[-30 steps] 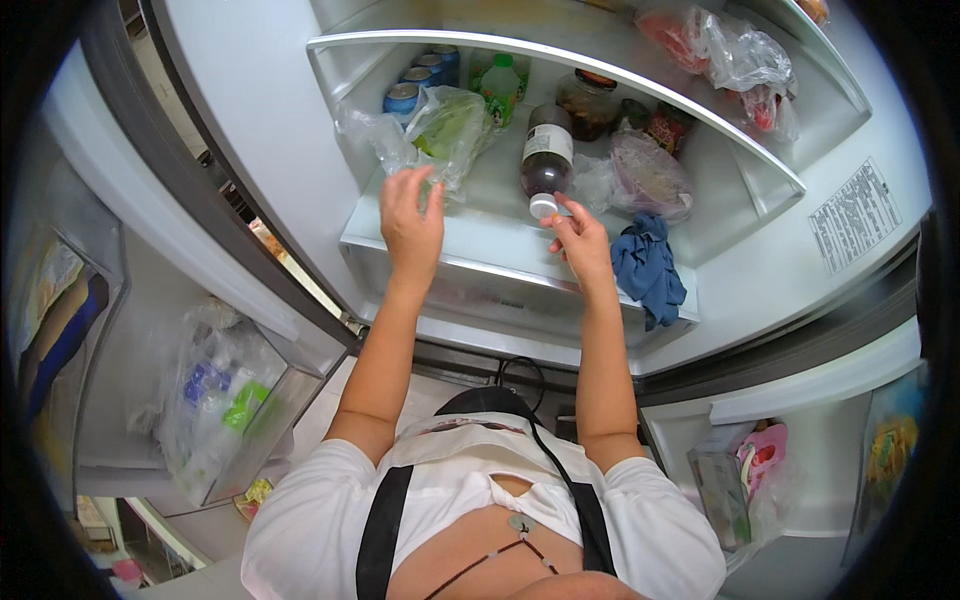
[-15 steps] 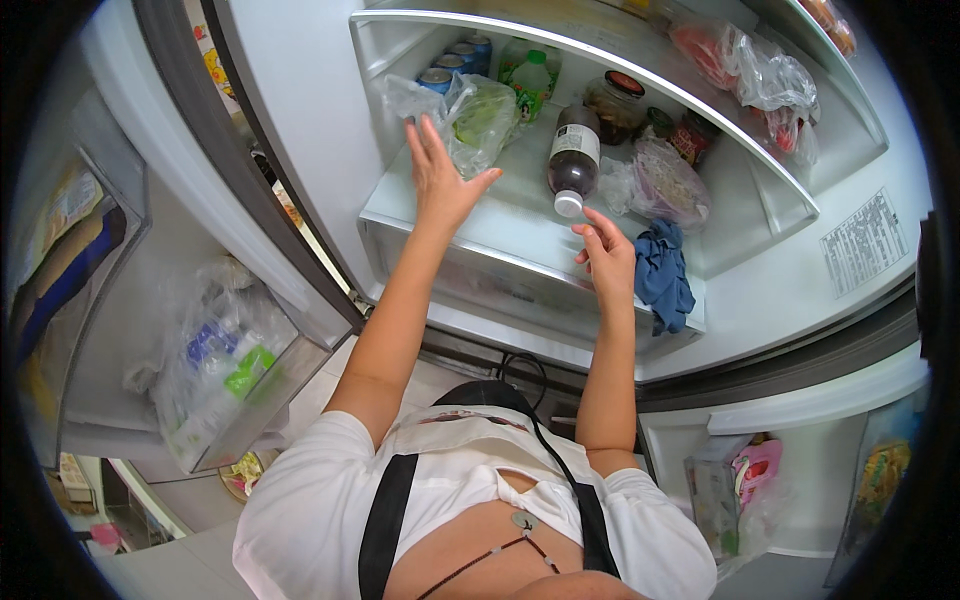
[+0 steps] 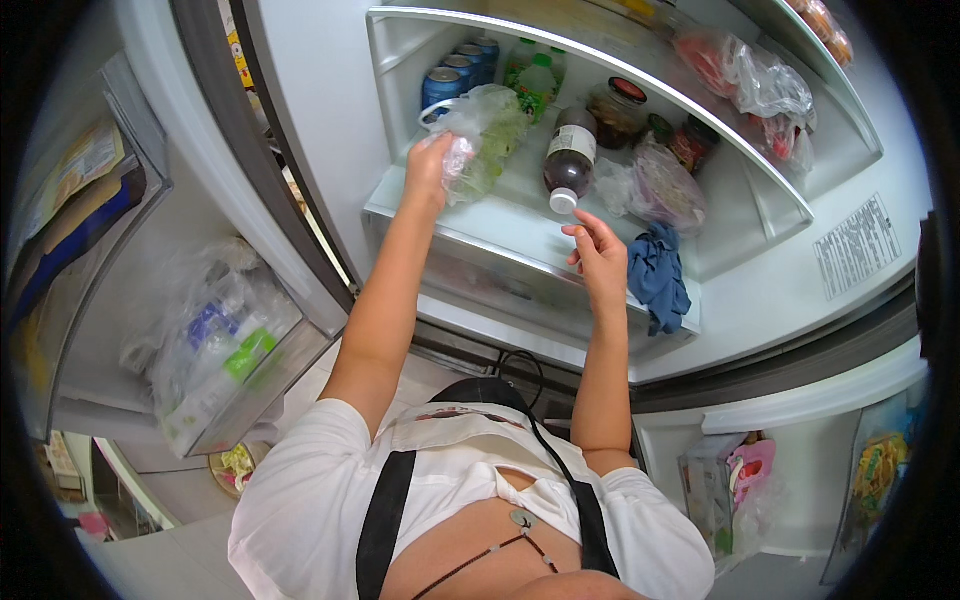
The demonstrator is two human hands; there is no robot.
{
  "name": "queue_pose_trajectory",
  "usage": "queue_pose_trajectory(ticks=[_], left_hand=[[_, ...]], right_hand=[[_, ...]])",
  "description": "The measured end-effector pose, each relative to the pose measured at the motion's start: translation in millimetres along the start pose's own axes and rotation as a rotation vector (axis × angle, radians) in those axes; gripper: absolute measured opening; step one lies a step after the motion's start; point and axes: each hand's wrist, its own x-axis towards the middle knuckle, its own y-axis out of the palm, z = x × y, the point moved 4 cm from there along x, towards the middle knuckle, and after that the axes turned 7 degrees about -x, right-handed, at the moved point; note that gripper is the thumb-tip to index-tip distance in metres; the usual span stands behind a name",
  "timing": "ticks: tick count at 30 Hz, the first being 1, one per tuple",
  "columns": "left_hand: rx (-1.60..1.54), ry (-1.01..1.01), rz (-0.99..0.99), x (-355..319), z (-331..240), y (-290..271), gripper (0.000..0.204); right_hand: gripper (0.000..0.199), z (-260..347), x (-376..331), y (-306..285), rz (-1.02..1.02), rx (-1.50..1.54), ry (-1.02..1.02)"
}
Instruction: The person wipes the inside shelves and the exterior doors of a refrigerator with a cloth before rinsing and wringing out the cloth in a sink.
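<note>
My left hand [image 3: 432, 167] is closed on the gathered end of a clear plastic bag of green vegetables [image 3: 492, 150], at the left of the lower fridge shelf [image 3: 520, 222]. Just below the white cap of a dark bottle [image 3: 572, 162] lying on that shelf is my right hand [image 3: 597, 250]. Its fingers are loosely spread, with nothing in them. Near the right hand, a crumpled blue cloth [image 3: 658, 278] hangs over the shelf's front edge.
Behind the bag stand several blue cans [image 3: 445, 85] and green bottles [image 3: 537, 82]. A lidded jar [image 3: 617, 108] and a bagged purplish item [image 3: 664, 185] sit right of the dark bottle. The upper shelf's rim [image 3: 600, 55] arches overhead. Open doors with loaded bins [image 3: 245, 385] flank me.
My left hand has closed on the vegetable bag, whose loose end is now bunched in it; the blue cans show more. The right hand has stayed nearly still.
</note>
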Motion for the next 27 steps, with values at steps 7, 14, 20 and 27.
queue_pose_trajectory(ticks=[7,14,20,27], left_hand=[[-0.493,-0.45,-0.072,-4.6,11.0,-19.1,0.035],[0.493,0.118,-0.333,-10.0,-11.5,-44.1,0.049],[1.362,0.924,-0.275,-56.6,-38.9,1.4,0.069],[1.678,0.964,0.224,-29.1,-38.4,4.7,0.047]], right_hand=[[0.028,0.9,4.8,10.7,0.04,0.018,-0.033],[0.026,17.8,19.1,34.0,0.076,-0.073,-0.164],[0.027,11.7,18.4,42.0,0.119,-0.091,-0.179],[0.027,7.9,20.6,47.9,0.12,-0.08,-0.174]])
